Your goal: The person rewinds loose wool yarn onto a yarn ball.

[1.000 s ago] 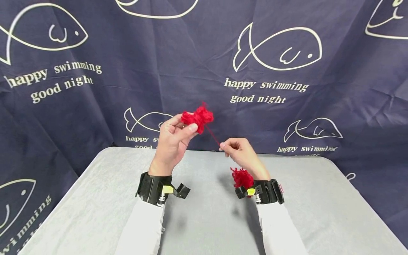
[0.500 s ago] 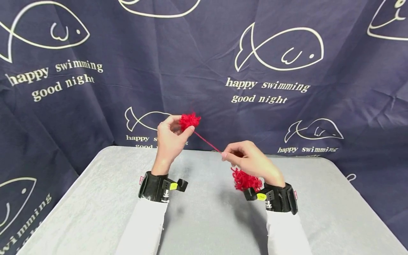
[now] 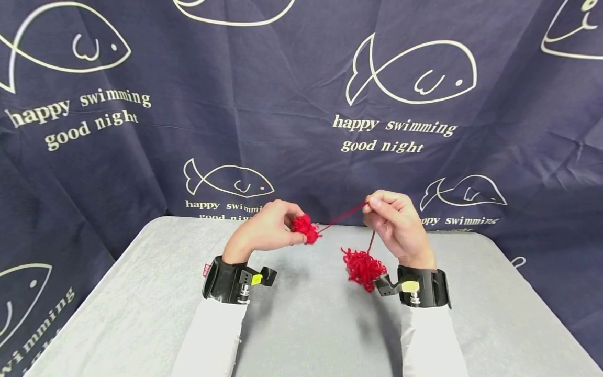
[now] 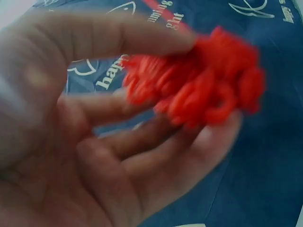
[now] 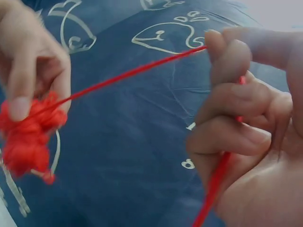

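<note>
The light is bright and even, my arms make soft shadows, and my wrist pictures look blurry.

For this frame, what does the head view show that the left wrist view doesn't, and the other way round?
Only the head view shows the right hand pinching a taut red strand, the loose red yarn pile hanging below it, the grey table, the fish-print backdrop in full, and both wrist bands.

Only the left wrist view shows the fingers from the palm side, curled under the yarn.

Both show the left hand gripping the small red yarn ball.
</note>
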### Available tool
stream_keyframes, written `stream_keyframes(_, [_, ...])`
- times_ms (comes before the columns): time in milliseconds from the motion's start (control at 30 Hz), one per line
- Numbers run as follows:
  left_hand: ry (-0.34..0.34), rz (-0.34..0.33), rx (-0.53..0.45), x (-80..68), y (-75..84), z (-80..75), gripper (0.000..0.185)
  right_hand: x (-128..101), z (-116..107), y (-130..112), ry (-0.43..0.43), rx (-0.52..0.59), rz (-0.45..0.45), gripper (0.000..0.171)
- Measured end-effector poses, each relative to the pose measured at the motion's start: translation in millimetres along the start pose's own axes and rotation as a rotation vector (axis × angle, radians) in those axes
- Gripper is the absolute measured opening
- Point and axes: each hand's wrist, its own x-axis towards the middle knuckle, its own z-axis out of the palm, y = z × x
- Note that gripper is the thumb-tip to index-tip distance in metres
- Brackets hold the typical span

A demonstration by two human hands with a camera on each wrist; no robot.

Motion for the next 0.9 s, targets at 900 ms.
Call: stream_keyframes(900, [0.306, 0.428, -1.229, -1.1, 19.3, -2.3, 0.028, 7.5, 2.3, 39.3, 0.198, -0.815, 0.450, 0.023])
